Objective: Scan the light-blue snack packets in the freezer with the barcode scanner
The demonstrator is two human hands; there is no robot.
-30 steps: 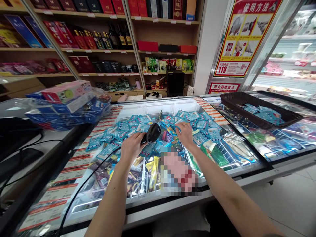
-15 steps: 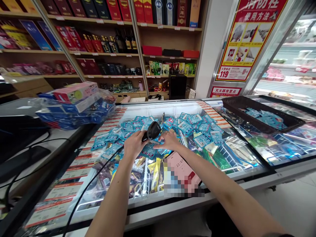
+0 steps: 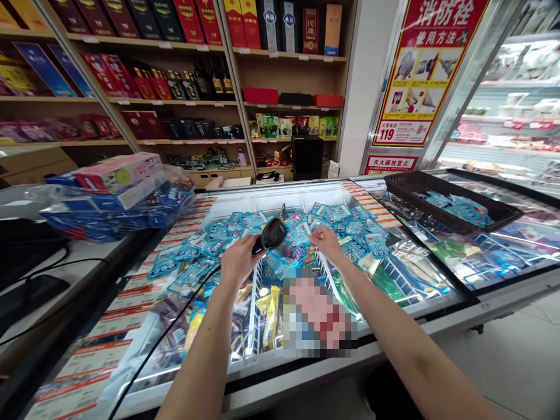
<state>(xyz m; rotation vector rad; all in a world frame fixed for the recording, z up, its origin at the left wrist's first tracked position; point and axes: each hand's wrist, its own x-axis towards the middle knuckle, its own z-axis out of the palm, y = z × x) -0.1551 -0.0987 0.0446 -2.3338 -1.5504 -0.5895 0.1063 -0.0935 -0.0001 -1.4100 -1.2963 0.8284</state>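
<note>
My left hand [image 3: 238, 256] is wrapped round the handle of a black barcode scanner [image 3: 273, 234], its head pointing right. A cable runs from it toward the lower left. Just right of the scanner, the pinched fingers of my right hand [image 3: 327, 240] are closed on the edge of a small blue packet [image 3: 300, 234]. Many similar blue packets [image 3: 205, 240] lie spread over the glass top of the chest freezer, left and right of my hands. A phone [image 3: 317, 312], blurred by mosaic, lies on the glass between my forearms.
Wrapped boxes [image 3: 118, 192] are stacked on the counter at left. A dark basket [image 3: 494, 219] holding blue packets stands on the freezer at right. Frozen goods in wire baskets [image 3: 254, 315] show through the glass. Shelves of boxes and bottles line the back wall.
My right hand has moved right, away from the scanner, and its spread fingers have closed on a packet's edge. My left hand still holds the scanner. The view has shifted slightly.
</note>
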